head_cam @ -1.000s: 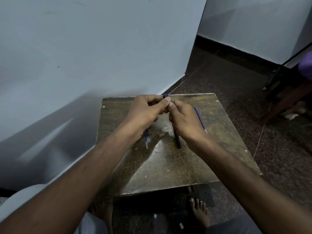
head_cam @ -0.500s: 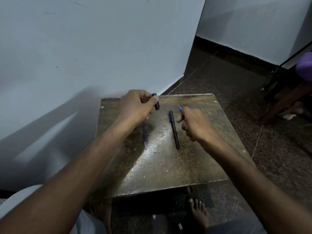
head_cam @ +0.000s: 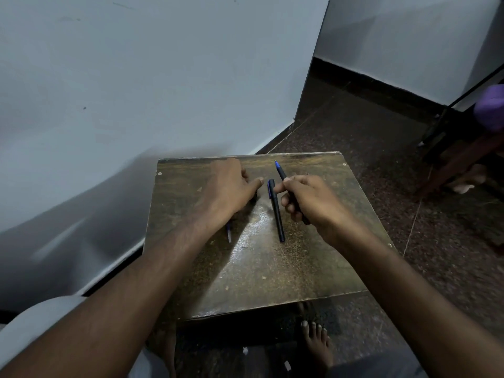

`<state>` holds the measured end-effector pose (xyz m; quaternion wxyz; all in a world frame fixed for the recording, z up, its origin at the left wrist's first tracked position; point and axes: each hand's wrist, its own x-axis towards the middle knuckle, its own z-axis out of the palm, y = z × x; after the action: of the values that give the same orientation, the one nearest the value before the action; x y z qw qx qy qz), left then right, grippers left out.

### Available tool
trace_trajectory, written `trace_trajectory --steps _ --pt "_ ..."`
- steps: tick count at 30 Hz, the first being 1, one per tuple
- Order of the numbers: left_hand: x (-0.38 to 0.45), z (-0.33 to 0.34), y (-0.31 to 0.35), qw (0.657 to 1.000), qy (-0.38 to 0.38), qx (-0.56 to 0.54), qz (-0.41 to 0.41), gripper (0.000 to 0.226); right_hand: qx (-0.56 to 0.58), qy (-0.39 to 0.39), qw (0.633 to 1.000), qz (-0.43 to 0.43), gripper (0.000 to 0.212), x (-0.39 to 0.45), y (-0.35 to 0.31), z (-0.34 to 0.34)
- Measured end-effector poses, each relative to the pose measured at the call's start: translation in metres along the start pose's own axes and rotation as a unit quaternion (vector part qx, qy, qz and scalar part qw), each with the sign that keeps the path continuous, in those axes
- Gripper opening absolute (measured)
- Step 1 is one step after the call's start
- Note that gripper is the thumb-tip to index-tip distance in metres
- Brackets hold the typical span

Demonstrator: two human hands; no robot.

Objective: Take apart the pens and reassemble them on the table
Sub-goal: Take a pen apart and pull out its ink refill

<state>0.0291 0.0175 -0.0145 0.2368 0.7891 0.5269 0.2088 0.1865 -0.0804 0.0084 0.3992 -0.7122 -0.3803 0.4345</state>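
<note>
On the small brown wooden table (head_cam: 272,282), a capped black pen with a blue clip (head_cam: 276,211) lies at the centre, pointing away from me. My right hand (head_cam: 311,200) grips a second black pen (head_cam: 281,172) just right of it, its bare blue tip aimed at the far edge. My left hand (head_cam: 229,192) rests palm down on the table left of the lying pen, fingers curled and thumb stretched toward it. What lies under its fingers is hidden. A thin blue refill (head_cam: 229,233) pokes out from beneath my left wrist.
A pale wall runs close along the table's left and far sides. Dark speckled floor lies to the right. My bare foot (head_cam: 316,342) shows below the near edge. Wooden furniture (head_cam: 461,162) and a purple object (head_cam: 491,107) stand at the far right.
The hands pulled apart after working together on one pen. My left hand, which held a small cap, dropped palm down onto the table. My right hand picked up the uncapped pen.
</note>
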Motion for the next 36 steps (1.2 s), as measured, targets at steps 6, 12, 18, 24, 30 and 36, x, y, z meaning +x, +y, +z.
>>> trace_trajectory --steps 6,12,18,24,30,36 --pt "-0.006 -0.014 0.012 0.935 -0.112 -0.333 -0.043 0.029 0.169 -0.077 0.983 0.004 0.031 -0.001 -0.005 0.004" --pt "-0.012 -0.020 0.007 0.851 -0.171 -0.495 -0.043 0.026 0.221 -0.201 0.954 -0.019 0.027 -0.007 -0.007 0.002" --pt "-0.012 -0.025 0.007 0.838 -0.166 -0.519 -0.024 0.024 0.218 -0.249 0.943 -0.036 0.020 -0.001 -0.008 -0.013" --pt "-0.013 -0.017 0.009 0.879 -0.078 -0.471 0.003 0.014 0.117 -0.149 0.977 -0.099 0.010 0.002 0.001 -0.006" --pt "-0.009 -0.018 0.008 0.908 0.017 -0.415 -0.055 0.037 0.032 -0.051 0.985 -0.159 0.015 -0.004 0.007 0.003" --pt "-0.014 -0.014 0.017 0.860 -0.160 -0.485 -0.007 0.039 0.023 -0.012 0.988 -0.154 0.012 -0.008 0.003 0.004"
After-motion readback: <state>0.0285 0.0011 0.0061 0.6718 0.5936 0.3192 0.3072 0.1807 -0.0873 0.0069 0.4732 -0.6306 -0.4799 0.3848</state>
